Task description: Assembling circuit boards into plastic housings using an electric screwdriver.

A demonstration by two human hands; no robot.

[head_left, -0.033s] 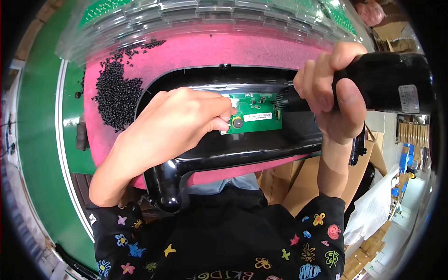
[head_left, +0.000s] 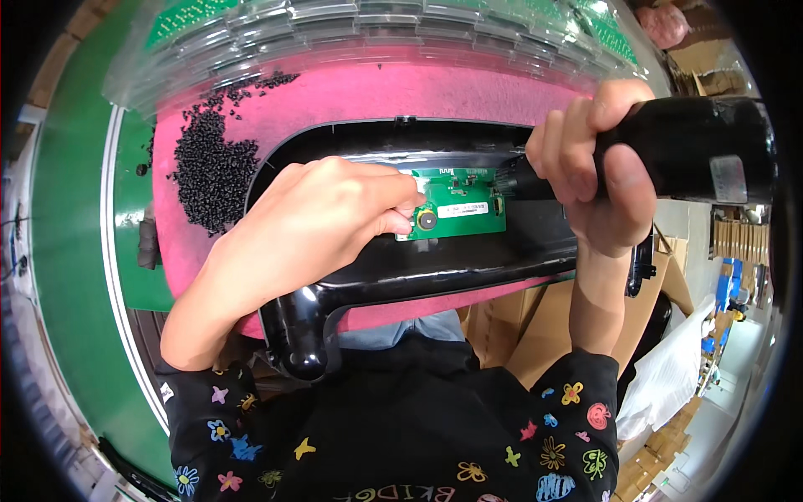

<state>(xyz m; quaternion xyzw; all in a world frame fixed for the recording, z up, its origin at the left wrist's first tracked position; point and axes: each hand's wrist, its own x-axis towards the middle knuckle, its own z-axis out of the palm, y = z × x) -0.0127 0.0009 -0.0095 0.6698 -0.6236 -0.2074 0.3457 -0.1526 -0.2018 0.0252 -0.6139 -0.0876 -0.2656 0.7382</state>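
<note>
- White rectangular label (head_left: 465,209) on the green circuit board (head_left: 460,227): one line of small dark characters with a denser dark patch of print below, too fine to make out reliably
- Pale rectangular label (head_left: 729,180) on the side of the black cylindrical hand tool (head_left: 669,142), near its thick end: its print is blurred
- Lettering (head_left: 401,495) in coloured outline capitals across the front of the black shirt (head_left: 376,418), at the view's lower edge

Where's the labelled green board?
Head view, just right of centre: board is inside the black shell, between left hand and black tool in right hand.
</note>
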